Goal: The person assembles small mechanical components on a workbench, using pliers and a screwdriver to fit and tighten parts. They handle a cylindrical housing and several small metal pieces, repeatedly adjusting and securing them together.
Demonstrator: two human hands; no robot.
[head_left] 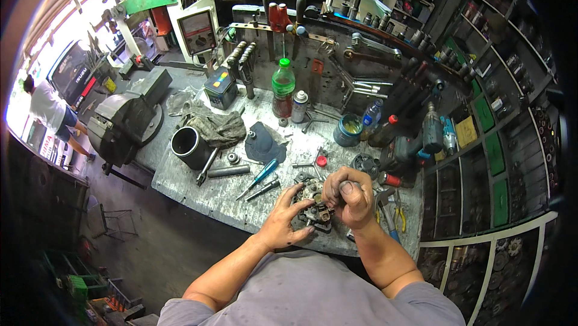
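A round metal machine part (pixel 323 213) with several studs and brass-coloured pieces lies at the near edge of the workbench, in front of my body. My left hand (pixel 282 222) grips its left side, the fingers and thumb spread around the rim. Over the part's right side my right hand (pixel 349 196) is closed, thumb against curled fingers. Whatever those fingers pinch is hidden. Just beyond the part are a red cap (pixel 321 161) and a three-armed metal wrench (pixel 308 165). Left of it lies a blue-handled screwdriver (pixel 265 171) beside a dark socket extension (pixel 263 190).
Pliers (pixel 400 210) and a hammer (pixel 387 210) lie right of my right hand. A dark hollow cylinder (pixel 188 143), a rag (pixel 217 128) and a green-capped bottle (pixel 283 88) stand farther back. A vise (pixel 129 115) is mounted at left. Shelves line the right; another person (pixel 51 109) stands far left.
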